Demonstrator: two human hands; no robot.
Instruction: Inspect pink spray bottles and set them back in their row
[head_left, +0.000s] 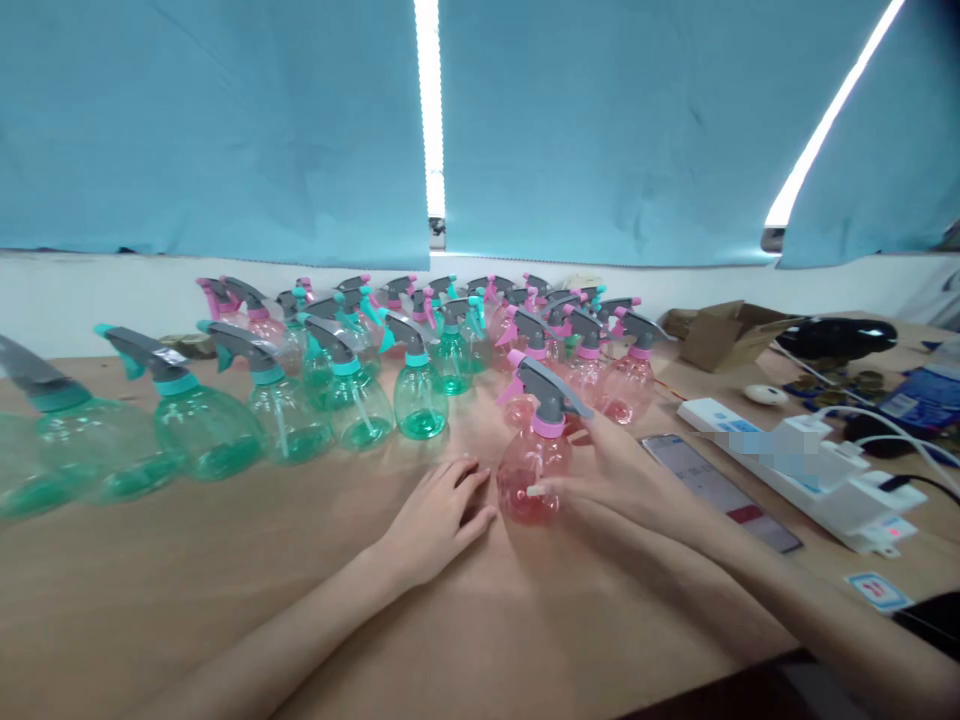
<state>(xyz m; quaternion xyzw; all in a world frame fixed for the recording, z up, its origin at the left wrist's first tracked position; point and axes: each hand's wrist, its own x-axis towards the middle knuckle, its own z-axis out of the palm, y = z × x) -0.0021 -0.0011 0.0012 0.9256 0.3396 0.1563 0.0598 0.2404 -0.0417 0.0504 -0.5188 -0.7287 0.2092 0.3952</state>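
Note:
A pink spray bottle (531, 460) with a grey trigger head stands upright on the wooden table (225, 580). My right hand (607, 465) is wrapped round its right side, thumb across the front of the body. Just left of the bottle lies my left hand (439, 515), palm down on the table, fingers loosely curled and apart, holding nothing. Behind stand several green spray bottles (420, 395) to the left and several pink ones (626, 380) to the right.
A phone (720, 490) lies flat right of my right hand. Beyond it are a white power strip (795, 465) with plugs and cables, a cardboard box (727, 335), a black object (844, 337) and small items. Blue curtains hang behind.

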